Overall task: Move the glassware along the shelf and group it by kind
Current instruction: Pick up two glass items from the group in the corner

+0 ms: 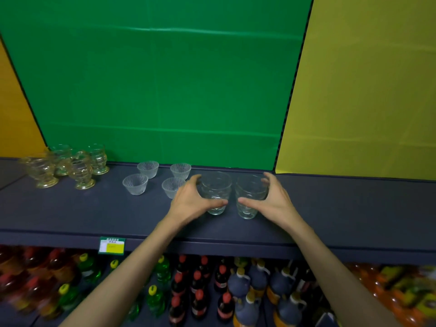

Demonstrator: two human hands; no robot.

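1. Left hand (194, 199) curled round a clear tumbler (215, 192) – thumb along the near side low on the glass, fingers wrapped over the far left side near the rim.
2. Right hand (271, 199) curled in the same way round a second clear tumbler (250, 195), thumb in front, fingers behind on the right.
3. Both tumblers upright, side by side on the dark shelf (70, 213), a narrow gap between them; cannot tell whether resting on the shelf or lifted just off it.
4. Left of the tumblers – four small ribbed glass bowls (157, 177) in a loose two-by-two group, upright; nearest one just beside the left hand, partly hidden behind it.
5. Further left, at the back corner of the shelf, a cluster of amber-tinted footed glasses (70, 165), blurred, standing close together and well apart from the tumblers.
6. Behind the shelf, a green backdrop (153, 79) flanked by yellow panels (365, 90).
7. On the shelf's front edge, a green and yellow price tag (112, 246); writing too small to read.
8. Below, on a lower level: bottles with red caps (200, 282), green bottles with yellow caps (155, 296), dark jugs (257, 282), all rather blurred.
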